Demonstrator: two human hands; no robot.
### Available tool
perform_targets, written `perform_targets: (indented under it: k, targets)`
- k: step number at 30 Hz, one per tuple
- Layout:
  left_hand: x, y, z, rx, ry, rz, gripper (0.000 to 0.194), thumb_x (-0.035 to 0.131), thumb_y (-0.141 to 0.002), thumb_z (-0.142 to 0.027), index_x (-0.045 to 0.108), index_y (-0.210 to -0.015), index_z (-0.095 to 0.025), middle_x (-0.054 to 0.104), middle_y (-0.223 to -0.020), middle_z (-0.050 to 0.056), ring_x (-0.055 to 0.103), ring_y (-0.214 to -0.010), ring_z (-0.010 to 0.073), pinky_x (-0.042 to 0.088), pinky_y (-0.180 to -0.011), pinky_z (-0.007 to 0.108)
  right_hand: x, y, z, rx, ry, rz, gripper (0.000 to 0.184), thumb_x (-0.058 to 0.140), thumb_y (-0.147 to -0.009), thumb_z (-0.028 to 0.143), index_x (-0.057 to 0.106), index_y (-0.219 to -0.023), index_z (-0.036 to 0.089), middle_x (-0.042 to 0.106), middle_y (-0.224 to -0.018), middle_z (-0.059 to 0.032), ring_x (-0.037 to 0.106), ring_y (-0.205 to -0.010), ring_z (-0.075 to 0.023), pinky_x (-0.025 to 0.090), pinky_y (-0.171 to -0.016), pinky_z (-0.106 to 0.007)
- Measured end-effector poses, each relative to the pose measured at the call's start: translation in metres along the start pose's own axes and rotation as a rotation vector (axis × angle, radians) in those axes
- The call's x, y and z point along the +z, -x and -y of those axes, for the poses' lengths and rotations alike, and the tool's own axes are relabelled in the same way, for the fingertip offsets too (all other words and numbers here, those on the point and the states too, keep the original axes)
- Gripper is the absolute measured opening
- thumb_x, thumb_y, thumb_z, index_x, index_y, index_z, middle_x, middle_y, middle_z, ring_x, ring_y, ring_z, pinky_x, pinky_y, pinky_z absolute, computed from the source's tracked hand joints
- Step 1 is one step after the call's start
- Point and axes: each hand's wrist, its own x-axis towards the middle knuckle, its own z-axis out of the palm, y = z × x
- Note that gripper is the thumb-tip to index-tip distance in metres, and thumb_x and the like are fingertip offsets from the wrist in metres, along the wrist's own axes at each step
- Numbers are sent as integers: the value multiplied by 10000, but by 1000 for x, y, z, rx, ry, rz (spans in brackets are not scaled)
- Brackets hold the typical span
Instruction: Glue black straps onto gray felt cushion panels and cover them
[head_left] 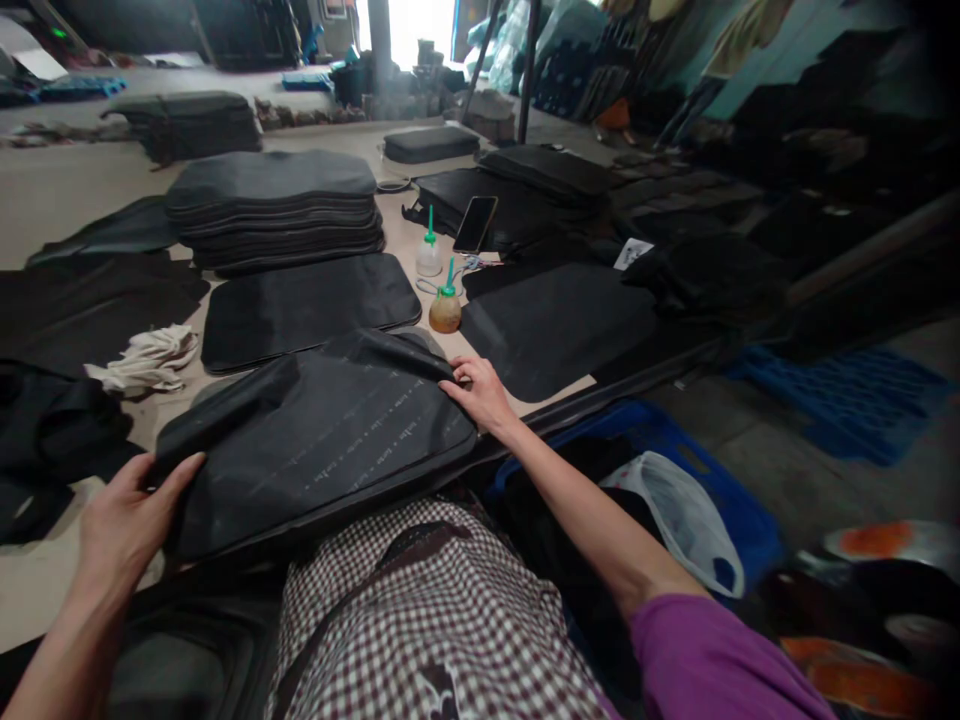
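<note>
A thin black sheet with rows of pale printed lettering (352, 420) lies in front of me at the table's near edge, its far side lifted in folds. My left hand (131, 515) is closed on its left edge, thumb on top. At the right far corner, my right hand (484, 397) pinches the edge between thumb and fingers. Beneath and behind the sheet, a grey rounded edge of another piece peeks out. Just beyond lies a flat black rounded panel (311, 305). A squat bottle of amber liquid with a green nozzle (445, 312) stands near my right hand.
Behind stands a tall stack of black panels (274, 220). A clear green-tipped bottle (429, 255) and a phone (475, 225) are mid-table. A crumpled white cloth (150, 360) lies left, a large black sheet (555, 315) right. Below the right edge is a blue crate (675, 450).
</note>
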Motion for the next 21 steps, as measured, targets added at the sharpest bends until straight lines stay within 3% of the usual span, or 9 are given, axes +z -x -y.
perform_targets:
  k: [7,12,17,21]
  targets:
    - [-9,12,-21,62,287,-35,525,650,-829,-606,676,-1154,-195,738,-1013,43,666,-753,195,492,-707,284,0,5,2,-37,-21,13,294,678,-858,476,565,-702,254,730,-1124,-129,634,-1069,-305,451,-975,-478]
    - [-9,5,-15,134,482,-44,348,698,-855,-454,696,-1073,-183,735,-1006,55,650,-829,190,489,-762,297,10,1,-16,-90,29,-4,375,656,-837,602,573,-704,261,729,-1083,-161,635,-995,-320,473,-908,-494]
    - [-4,7,-8,162,510,-56,275,738,-852,-342,696,-1077,-190,717,-1001,57,634,-870,190,477,-787,308,14,2,-27,-130,123,-59,435,605,-818,701,562,-693,287,741,-1031,-126,675,-967,-317,513,-888,-498]
    - [-2,8,-6,165,454,-59,272,757,-845,-324,698,-1078,-196,687,-975,54,608,-865,193,457,-767,312,13,2,-29,-77,193,-38,468,582,-791,756,573,-705,297,751,-1052,-123,679,-971,-343,538,-851,-507]
